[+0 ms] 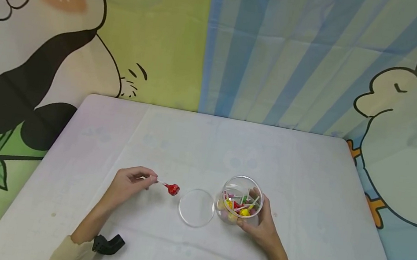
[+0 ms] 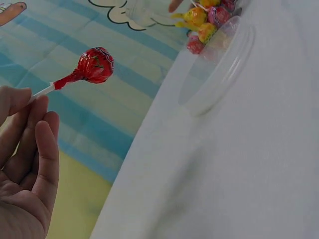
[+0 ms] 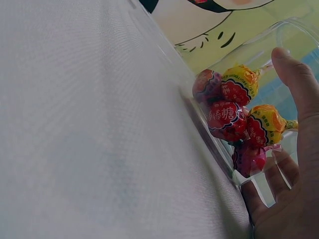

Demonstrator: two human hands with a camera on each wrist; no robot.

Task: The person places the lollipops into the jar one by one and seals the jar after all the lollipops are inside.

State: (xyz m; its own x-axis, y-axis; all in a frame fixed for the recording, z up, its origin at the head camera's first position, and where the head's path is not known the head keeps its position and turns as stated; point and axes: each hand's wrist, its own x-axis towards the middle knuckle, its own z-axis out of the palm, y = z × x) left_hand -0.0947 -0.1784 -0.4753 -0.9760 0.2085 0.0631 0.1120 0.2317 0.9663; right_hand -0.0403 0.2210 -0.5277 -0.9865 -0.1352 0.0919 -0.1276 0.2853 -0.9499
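Between thumb and fingertips my left hand (image 1: 131, 184) pinches the white stick of a red-wrapped lollipop (image 1: 173, 189), held above the table left of the lid. In the left wrist view the lollipop (image 2: 95, 65) points away from the hand (image 2: 30, 159). My right hand (image 1: 262, 226) grips a clear round jar (image 1: 244, 180) from its right side, thumb and fingers curled round the wall. Several lollipops in yellow, red and pink wrappers (image 3: 227, 119) lie inside the open-topped jar. A clear round lid (image 1: 194, 225) lies flat on the table, just left of the jar.
A white cloth covers the table (image 1: 174, 143). Behind it hangs a printed curtain (image 1: 274, 59) with cartoon animals and stripes. Black devices (image 1: 108, 245) are strapped to both wrists, beside the beige sleeves (image 1: 68, 254).
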